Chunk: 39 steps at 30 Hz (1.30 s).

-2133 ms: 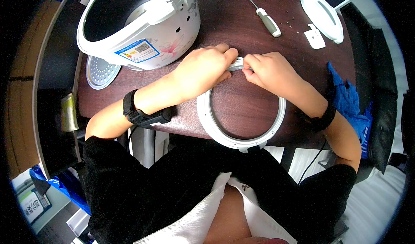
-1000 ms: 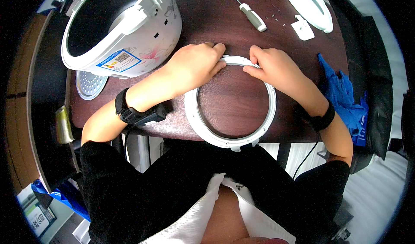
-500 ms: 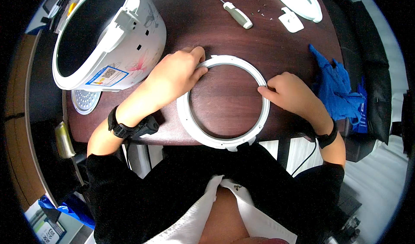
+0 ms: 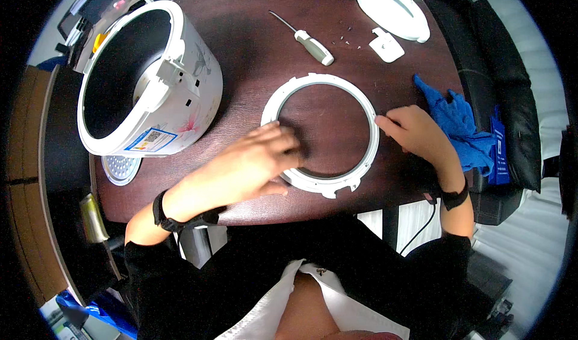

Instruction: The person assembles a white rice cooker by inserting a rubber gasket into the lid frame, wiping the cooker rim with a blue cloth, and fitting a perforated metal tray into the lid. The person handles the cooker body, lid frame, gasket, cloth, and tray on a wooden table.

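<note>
A white plastic ring (image 4: 319, 79) sits in the middle of the frame and appears to lie flat on a dark reddish-brown counter (image 4: 247, 54), whose wood-like surface shows through the ring's wide round opening. The ring's lower rim, with small notched tabs, is near the counter's front edge, which curves across the frame below it. The person's left hand (image 4: 253, 159) reaches in from the lower left and covers part of the ring's left side; its fingers are loosely bent and blurred, with the thumb apart, and whether they grip cannot be told. The right hand (image 4: 415, 132) is at the ring's right edge, fingers curled and thumb side against the outer rim; whether it pinches the plastic is unclear. A strip of counter separates the ring from a white rice cooker (image 4: 201, 108) at upper left, open at the top, with a perforated metal plate (image 4: 122, 170) beneath its lower side, close to the counter's left edge. Above the ring, just apart from it, lies a screwdriver (image 4: 314, 47), its shaft pointing to the upper left. At upper right are a small white plastic piece (image 4: 386, 47) and, beyond it, an oval white cover (image 4: 394, 12) near the far edge. A crumpled blue cloth (image 4: 460, 126) lies at the right edge, just beside the right hand.
</note>
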Each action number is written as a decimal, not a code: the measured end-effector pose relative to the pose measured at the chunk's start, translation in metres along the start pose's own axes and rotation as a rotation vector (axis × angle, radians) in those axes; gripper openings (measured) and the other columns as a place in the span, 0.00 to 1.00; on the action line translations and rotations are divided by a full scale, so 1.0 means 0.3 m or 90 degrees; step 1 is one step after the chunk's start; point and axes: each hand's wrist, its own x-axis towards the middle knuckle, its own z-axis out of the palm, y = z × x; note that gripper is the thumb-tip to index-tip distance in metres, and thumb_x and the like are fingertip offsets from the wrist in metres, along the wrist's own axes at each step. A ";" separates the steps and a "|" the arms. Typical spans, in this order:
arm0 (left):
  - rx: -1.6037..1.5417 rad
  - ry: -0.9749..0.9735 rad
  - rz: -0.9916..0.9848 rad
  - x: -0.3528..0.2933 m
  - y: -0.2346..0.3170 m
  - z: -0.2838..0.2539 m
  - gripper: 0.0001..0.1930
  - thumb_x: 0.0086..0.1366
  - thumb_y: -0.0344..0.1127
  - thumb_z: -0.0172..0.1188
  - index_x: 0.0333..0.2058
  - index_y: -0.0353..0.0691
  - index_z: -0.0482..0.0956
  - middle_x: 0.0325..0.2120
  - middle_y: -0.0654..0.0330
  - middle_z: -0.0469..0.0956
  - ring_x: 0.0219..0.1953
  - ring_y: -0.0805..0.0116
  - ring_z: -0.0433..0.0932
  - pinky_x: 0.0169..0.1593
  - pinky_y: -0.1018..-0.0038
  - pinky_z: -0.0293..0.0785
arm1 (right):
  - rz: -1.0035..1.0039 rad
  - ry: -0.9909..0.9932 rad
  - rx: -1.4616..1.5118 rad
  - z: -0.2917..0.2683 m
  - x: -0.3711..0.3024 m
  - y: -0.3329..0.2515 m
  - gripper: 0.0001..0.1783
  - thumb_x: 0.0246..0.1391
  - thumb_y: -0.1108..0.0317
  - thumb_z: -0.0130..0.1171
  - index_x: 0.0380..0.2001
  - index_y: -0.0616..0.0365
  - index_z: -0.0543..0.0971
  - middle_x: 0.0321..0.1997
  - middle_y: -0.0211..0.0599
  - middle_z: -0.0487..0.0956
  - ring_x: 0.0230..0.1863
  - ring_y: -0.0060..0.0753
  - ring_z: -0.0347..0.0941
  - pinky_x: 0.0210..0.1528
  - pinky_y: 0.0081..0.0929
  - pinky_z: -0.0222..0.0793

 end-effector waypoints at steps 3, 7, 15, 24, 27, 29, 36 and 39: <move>-0.009 -0.014 0.008 -0.006 -0.014 0.027 0.21 0.49 0.33 0.69 0.44 0.40 0.81 0.39 0.57 0.77 0.50 0.55 0.75 0.68 0.53 0.61 | -0.001 0.056 -0.066 -0.051 -0.079 0.005 0.22 0.62 0.55 0.56 0.25 0.64 0.79 0.23 0.55 0.76 0.25 0.55 0.75 0.29 0.47 0.66; -0.012 0.001 0.016 0.007 -0.034 0.012 0.16 0.50 0.31 0.68 0.39 0.39 0.81 0.35 0.57 0.77 0.47 0.55 0.76 0.67 0.53 0.62 | 0.114 0.166 0.022 -0.115 -0.190 0.036 0.15 0.60 0.62 0.59 0.26 0.64 0.77 0.19 0.48 0.73 0.21 0.45 0.72 0.25 0.37 0.63; -0.082 -0.025 0.001 -0.002 -0.056 -0.015 0.14 0.48 0.29 0.68 0.37 0.37 0.80 0.34 0.56 0.76 0.45 0.53 0.76 0.64 0.55 0.66 | 0.100 0.300 -0.130 -0.139 -0.343 0.154 0.23 0.42 0.72 0.70 0.42 0.60 0.74 0.41 0.45 0.75 0.45 0.49 0.72 0.49 0.36 0.68; -0.141 0.048 0.135 0.023 0.009 -0.066 0.10 0.54 0.33 0.64 0.33 0.35 0.75 0.31 0.54 0.72 0.39 0.53 0.72 0.46 0.58 0.70 | -0.100 0.136 0.005 -0.058 -0.233 -0.006 0.39 0.26 0.70 0.78 0.48 0.59 0.72 0.54 0.47 0.70 0.60 0.55 0.65 0.62 0.42 0.61; -0.237 0.078 0.147 -0.028 0.056 -0.103 0.11 0.55 0.33 0.64 0.34 0.35 0.76 0.31 0.55 0.71 0.39 0.53 0.72 0.47 0.58 0.70 | -0.317 0.057 0.056 -0.006 -0.183 -0.101 0.50 0.16 0.54 0.84 0.50 0.54 0.74 0.59 0.43 0.69 0.65 0.52 0.63 0.65 0.49 0.59; -0.239 0.118 0.167 -0.032 0.068 -0.116 0.12 0.56 0.35 0.65 0.35 0.36 0.76 0.31 0.55 0.71 0.37 0.54 0.72 0.43 0.61 0.68 | -0.387 0.028 0.047 0.024 -0.157 -0.142 0.47 0.21 0.50 0.82 0.50 0.52 0.75 0.56 0.41 0.72 0.63 0.47 0.66 0.64 0.50 0.58; -0.092 0.236 0.219 -0.083 0.143 -0.173 0.13 0.56 0.40 0.66 0.34 0.39 0.76 0.31 0.58 0.69 0.35 0.59 0.71 0.38 0.66 0.64 | -0.484 -0.103 0.075 0.049 -0.147 -0.218 0.25 0.30 0.61 0.77 0.34 0.52 0.78 0.34 0.35 0.78 0.39 0.45 0.76 0.50 0.44 0.71; 0.020 0.266 0.255 -0.101 0.211 -0.223 0.18 0.52 0.46 0.67 0.35 0.39 0.76 0.32 0.60 0.69 0.35 0.61 0.70 0.38 0.68 0.63 | -0.517 0.019 0.005 -0.034 -0.216 -0.267 0.24 0.26 0.64 0.77 0.33 0.51 0.78 0.33 0.34 0.78 0.39 0.44 0.75 0.52 0.45 0.70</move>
